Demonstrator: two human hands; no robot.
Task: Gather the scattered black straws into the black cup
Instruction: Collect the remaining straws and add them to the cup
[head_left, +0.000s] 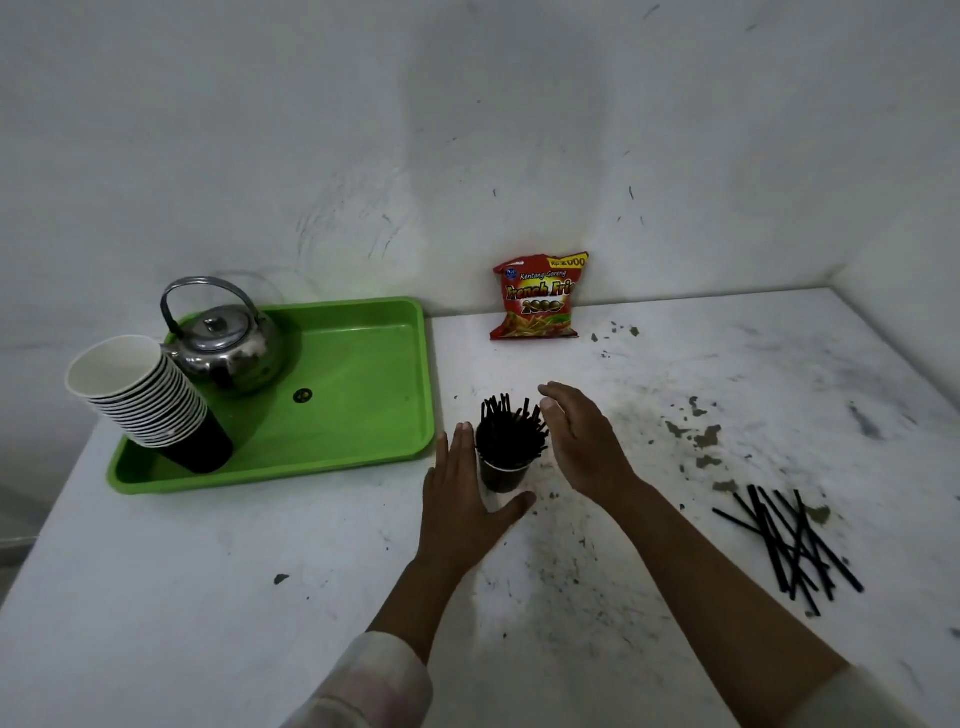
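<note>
A black cup (503, 477) stands on the white table, holding a bundle of black straws (510, 427) that stick out of its top. My left hand (464, 488) is flat and open just left of the cup, thumb reaching under its front. My right hand (582, 441) hovers open to the right of the cup, fingertips near the straw tips, holding nothing. Several loose black straws (789, 543) lie in a crossed pile on the table at the right.
A green tray (363, 374) at the left holds a metal kettle (226, 345) and a stack of paper cups (150, 402). A red snack bag (540, 299) leans against the back wall. The table's left edge drops off beside the tray.
</note>
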